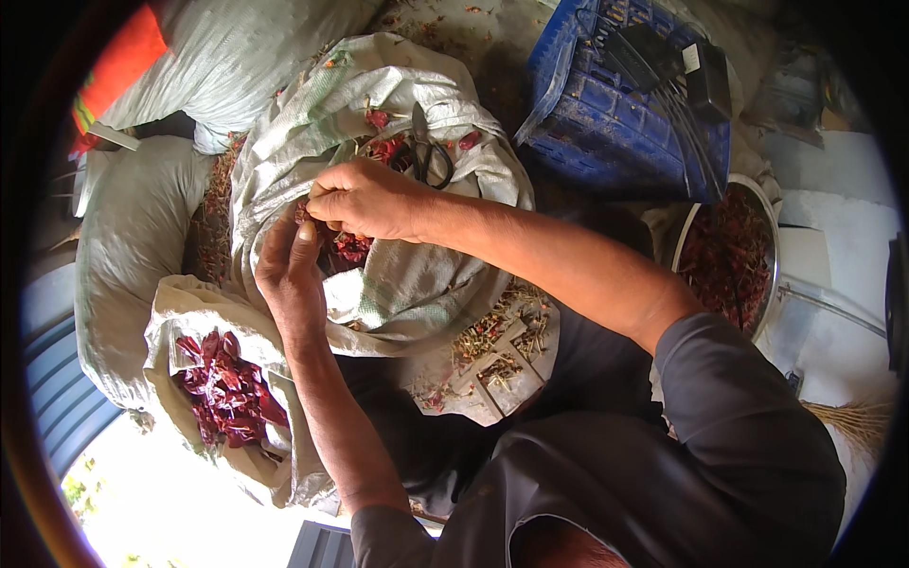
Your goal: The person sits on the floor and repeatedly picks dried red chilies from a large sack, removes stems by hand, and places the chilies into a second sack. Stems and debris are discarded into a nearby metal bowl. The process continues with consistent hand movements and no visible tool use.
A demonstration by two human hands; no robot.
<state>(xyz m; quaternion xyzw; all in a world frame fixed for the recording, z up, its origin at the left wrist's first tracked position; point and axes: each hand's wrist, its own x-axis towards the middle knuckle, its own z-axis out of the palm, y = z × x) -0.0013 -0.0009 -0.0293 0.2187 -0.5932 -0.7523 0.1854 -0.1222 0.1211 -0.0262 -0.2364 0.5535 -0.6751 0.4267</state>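
Note:
Over the mouth of a large white woven sack (426,291), my two hands meet at a dried red chili pepper (301,211). My left hand (290,264) pinches it from below between thumb and fingers. At its upper side, the fingertips of my right hand (363,200) close on it; they hide part of the pepper. More dried red peppers (351,248) lie inside the sack below my hands. Black-handled scissors (428,156) rest on the sack's folds just beyond my right hand, beside a single loose pepper (469,140).
To the left stands a smaller sack (167,312) holding glossy red peppers (229,394). A blue plastic crate (603,135) with black adapters and cables stands at the upper right. A metal basin (774,248) of peppers is at the right. Stem scraps (529,341) litter the floor.

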